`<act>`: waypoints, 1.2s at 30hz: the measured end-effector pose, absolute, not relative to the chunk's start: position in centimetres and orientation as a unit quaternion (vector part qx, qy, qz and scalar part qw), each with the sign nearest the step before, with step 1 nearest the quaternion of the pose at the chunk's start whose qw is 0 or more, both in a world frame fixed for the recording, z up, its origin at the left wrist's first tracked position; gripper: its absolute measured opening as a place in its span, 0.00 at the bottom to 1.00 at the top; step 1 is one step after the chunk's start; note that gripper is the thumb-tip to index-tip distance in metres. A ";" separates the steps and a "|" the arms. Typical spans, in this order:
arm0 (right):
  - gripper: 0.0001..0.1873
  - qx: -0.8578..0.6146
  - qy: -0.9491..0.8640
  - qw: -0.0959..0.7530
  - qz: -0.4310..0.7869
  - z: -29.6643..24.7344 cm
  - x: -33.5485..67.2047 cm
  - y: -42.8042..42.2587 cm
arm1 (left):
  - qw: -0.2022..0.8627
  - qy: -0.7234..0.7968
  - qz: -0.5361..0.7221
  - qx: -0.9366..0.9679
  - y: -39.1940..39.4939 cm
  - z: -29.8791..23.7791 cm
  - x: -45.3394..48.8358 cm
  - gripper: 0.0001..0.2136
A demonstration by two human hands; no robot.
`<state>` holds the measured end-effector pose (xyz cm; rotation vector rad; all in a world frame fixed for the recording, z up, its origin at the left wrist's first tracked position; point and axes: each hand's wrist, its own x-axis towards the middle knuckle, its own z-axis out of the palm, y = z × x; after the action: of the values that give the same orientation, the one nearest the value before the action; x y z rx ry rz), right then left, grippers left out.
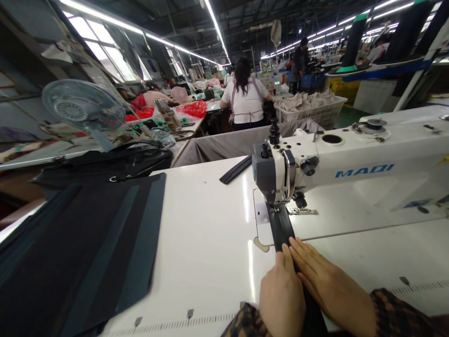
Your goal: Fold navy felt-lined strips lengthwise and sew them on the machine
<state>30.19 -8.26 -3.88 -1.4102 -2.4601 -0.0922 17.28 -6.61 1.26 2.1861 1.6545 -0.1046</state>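
A narrow black fabric strip (280, 227) runs from under the presser foot of a white MAQI sewing machine (351, 168) toward me. My left hand (281, 292) rests on the strip's left edge with fingers curled together, fingertips pressing it to the table. My right hand (328, 281) lies flat along the strip's right edge, fingers stretched out toward the needle. Both hands sit just in front of the needle plate (261, 220).
A stack of dark fabric panels (80, 252) covers the left of the white table (203, 243). Another black strip (235, 169) lies behind the machine head. A fan (83, 108) and black bags stand at the left. A person in white sits ahead, beside a basket of cloth (310, 110).
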 end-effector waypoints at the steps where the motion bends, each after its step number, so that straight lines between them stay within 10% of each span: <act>1: 0.26 -0.493 -0.856 0.150 -0.031 -4.0 30.1 -8.2 | 0.194 0.590 -0.039 0.783 -6.4 1.3 17.4 0.24; 36: 0.26 -0.520 -0.842 0.142 -0.025 -4.2 29.3 -5.8 | 0.122 0.568 0.029 0.814 -2.4 0.4 18.2 0.23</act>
<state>29.31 -5.85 -4.16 -1.5013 -2.4291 -0.0731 18.17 -2.41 0.44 2.3743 1.6567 0.0849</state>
